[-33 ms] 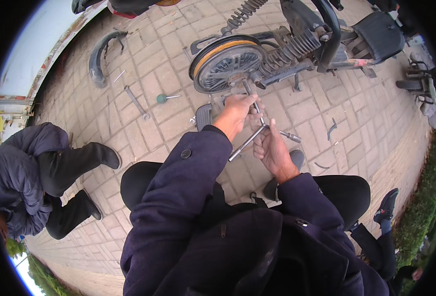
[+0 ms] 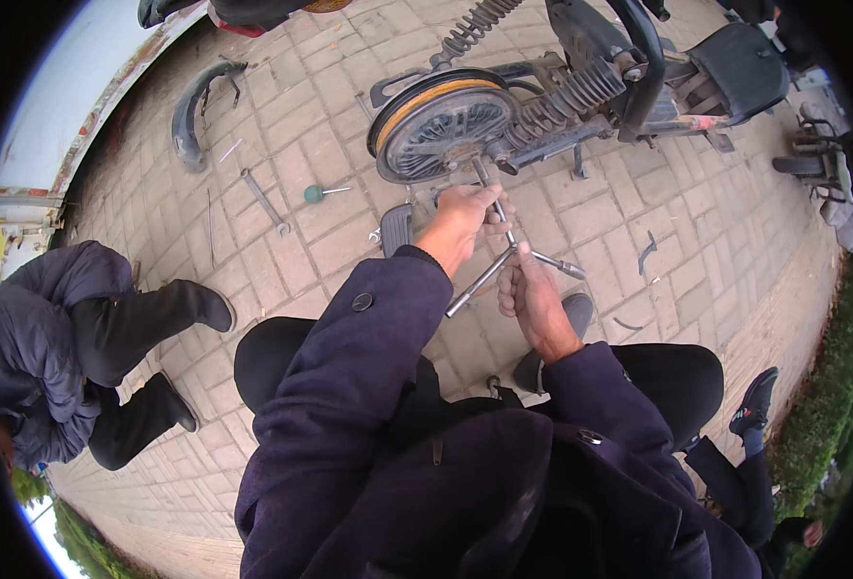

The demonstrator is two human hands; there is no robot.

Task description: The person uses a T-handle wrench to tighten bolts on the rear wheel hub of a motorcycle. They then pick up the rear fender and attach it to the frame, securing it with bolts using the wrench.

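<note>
A three-way socket wrench (image 2: 480, 282) reaches from between my hands to the hub of the wheel (image 2: 451, 130), which has a black rim and an orange band. My left hand (image 2: 467, 214) is closed around its long shaft, just short of the hub. At the wrench's junction, my right hand (image 2: 540, 307) has its thumb against the metal and its fingers curled below. The wrench's other two arms spread out to either side of this hand. The socket tip meets the wheel's centre, though the fastener there is too small to make out.
The wheel belongs to a partly stripped two-wheeler frame (image 2: 581, 92) with coil springs. On the paving lie an open-end wrench (image 2: 264, 201), a green-handled screwdriver (image 2: 325, 193), a black footrest-like part (image 2: 398, 230) and a curved fender (image 2: 190, 116). A person in a dark padded jacket (image 2: 45, 318) crouches at left.
My right thumb has come down onto the wrench's junction, and the right hand has shifted slightly. The left hand stays on the shaft.
</note>
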